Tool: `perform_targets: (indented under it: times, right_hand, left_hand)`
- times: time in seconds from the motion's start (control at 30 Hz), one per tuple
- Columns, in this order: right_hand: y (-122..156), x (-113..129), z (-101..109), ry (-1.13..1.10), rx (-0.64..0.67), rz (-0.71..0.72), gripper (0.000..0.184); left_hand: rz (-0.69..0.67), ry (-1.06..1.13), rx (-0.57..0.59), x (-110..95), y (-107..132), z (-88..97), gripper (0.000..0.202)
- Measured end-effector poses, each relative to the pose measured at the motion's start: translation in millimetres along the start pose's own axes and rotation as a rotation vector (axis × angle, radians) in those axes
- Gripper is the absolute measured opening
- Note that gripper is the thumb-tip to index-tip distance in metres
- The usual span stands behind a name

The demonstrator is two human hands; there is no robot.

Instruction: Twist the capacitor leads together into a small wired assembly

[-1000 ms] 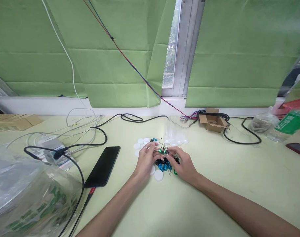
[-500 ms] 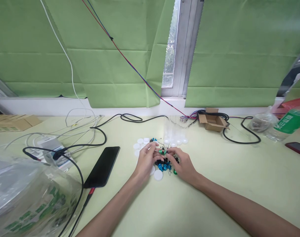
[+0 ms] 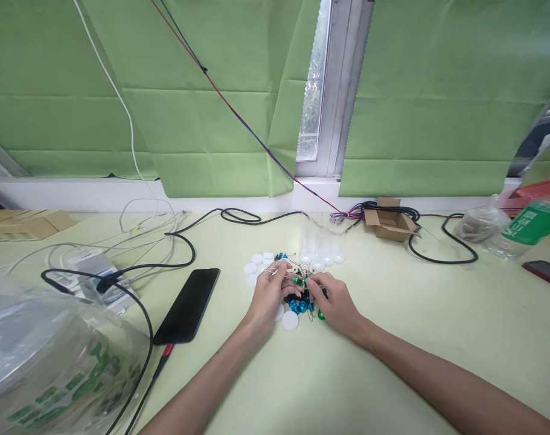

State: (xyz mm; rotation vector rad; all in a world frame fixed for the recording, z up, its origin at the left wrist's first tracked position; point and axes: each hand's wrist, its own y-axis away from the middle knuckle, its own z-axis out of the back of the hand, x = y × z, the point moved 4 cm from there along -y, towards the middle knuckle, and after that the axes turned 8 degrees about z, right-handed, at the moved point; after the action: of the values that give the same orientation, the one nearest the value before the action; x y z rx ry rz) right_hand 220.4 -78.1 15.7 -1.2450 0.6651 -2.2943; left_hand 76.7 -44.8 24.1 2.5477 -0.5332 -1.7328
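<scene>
1. Pinches one wire end of the green component in the left hand grip, right of the black phone.
2. Pinches its other end in the right hand grip, farther right of the phone.
3. Holds it just above the pile of blue and black components on the desk.
4. White caps around that pile, right of the phone.
</scene>
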Motion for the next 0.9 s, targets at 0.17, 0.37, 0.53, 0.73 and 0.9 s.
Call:
perform_targets:
  times: [0.17,0.37,0.53,0.73,0.9]
  right_hand:
    - [-0.4,1.1,-0.4,0.008,0.006,-0.001,0.034]
    - [-0.6,1.7,0.2,0.055,-0.026,0.021,0.038]
    - [1.9,0.4,2.7,0.014,-0.075,0.016,0.016]
    - [3.0,2.5,2.3,-0.053,-0.032,0.044,0.016]
    - [2.0,1.1,1.5,-0.065,-0.028,0.046,0.016]
  left_hand:
    - [0.008,0.0,-0.001,-0.9,1.2,-1.4,0.026]
    - [0.006,0.004,-0.013,-1.7,2.6,-1.7,0.025]
    - [-0.011,0.008,-0.027,-1.2,1.5,0.3,0.026]
    - [-0.007,0.009,-0.023,-1.5,1.3,0.5,0.028]
    - [-0.002,0.017,-0.022,-1.4,1.2,0.0,0.029]
